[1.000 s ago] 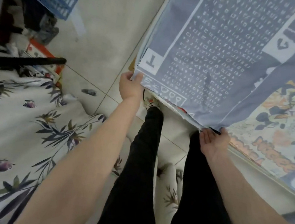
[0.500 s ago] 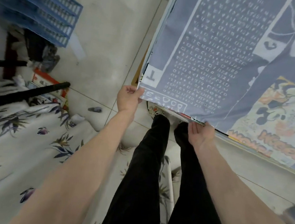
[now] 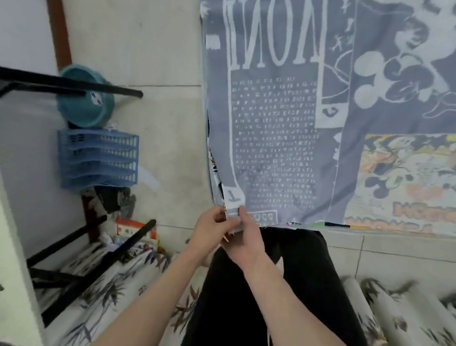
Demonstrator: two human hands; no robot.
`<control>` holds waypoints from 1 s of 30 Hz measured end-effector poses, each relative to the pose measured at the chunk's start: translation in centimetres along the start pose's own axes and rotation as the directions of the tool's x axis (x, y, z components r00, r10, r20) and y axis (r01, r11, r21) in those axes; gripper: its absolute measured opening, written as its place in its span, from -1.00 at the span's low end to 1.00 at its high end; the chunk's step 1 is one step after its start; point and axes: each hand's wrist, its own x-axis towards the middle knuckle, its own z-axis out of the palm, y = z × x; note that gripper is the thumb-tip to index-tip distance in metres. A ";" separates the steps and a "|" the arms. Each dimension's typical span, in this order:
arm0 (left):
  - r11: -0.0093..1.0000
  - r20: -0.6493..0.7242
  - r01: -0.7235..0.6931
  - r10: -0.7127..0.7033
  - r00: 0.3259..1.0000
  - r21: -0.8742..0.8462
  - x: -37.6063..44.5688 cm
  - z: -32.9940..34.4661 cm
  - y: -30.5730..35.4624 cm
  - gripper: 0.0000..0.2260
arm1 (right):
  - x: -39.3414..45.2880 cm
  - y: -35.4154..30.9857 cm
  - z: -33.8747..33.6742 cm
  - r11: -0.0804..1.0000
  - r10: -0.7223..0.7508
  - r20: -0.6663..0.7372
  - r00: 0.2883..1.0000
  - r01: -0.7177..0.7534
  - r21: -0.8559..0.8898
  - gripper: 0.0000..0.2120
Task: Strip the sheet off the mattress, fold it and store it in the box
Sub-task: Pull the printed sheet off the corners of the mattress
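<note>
While one grey-blue printed sheet (image 3: 298,129) hangs spread in front of the person, it fills the upper right of the head view, with its lower left corner at the middle of the frame. One tiled floor (image 3: 140,32) lies beneath it. One white floral fabric (image 3: 416,334) lies in folds along the bottom, on both sides of the two black trouser legs (image 3: 262,306). One black metal frame (image 3: 81,255) stands at the left, with several bars showing. One blue slotted plastic tray stack (image 3: 98,157) sits on the floor near the frame, and one teal round basin (image 3: 86,98) lies tilted just behind it.

Two hands meet at the sheet's lower left corner. The left hand (image 3: 209,233) pinches the corner edge between curled fingers and thumb. The right hand (image 3: 244,241) touches the left hand and grips the same corner, its thumb lying on the printed face. Both forearms are bare. Which layers of cloth each hand holds cannot be told.
</note>
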 end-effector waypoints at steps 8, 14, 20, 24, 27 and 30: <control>0.950 0.077 0.217 -0.239 0.968 0.224 4.7 -2.4 13.6 -0.56 | -4.3 -0.4 4.0 0.918 -0.108 -0.154 0.982 0.158 0.365 -0.82; 0.976 -0.042 0.076 -0.068 0.997 0.206 15.0 -3.2 22.4 -0.74 | -0.7 3.2 8.7 0.845 -0.087 -0.228 0.970 0.193 0.499 -0.91; 0.851 -0.165 -0.227 0.339 0.926 0.474 25.2 -9.5 32.1 -0.78 | 5.3 2.8 11.9 0.796 -0.048 -0.558 0.829 0.369 0.479 -0.89; 0.877 -0.171 -0.272 0.361 0.917 0.396 29.9 -12.7 39.9 -0.57 | 7.1 3.2 12.6 0.772 -0.028 -0.609 0.793 0.404 0.491 -0.63; 0.921 -0.041 -0.278 0.300 0.953 0.274 31.0 -12.7 43.2 -0.77 | 7.3 4.2 14.3 0.719 0.004 -0.656 0.754 0.454 0.526 -0.66; 0.944 -0.039 -0.251 0.265 0.963 0.216 30.2 -12.6 45.1 -0.82 | 7.8 4.9 16.6 0.708 -0.025 -0.640 0.768 0.466 0.531 -0.64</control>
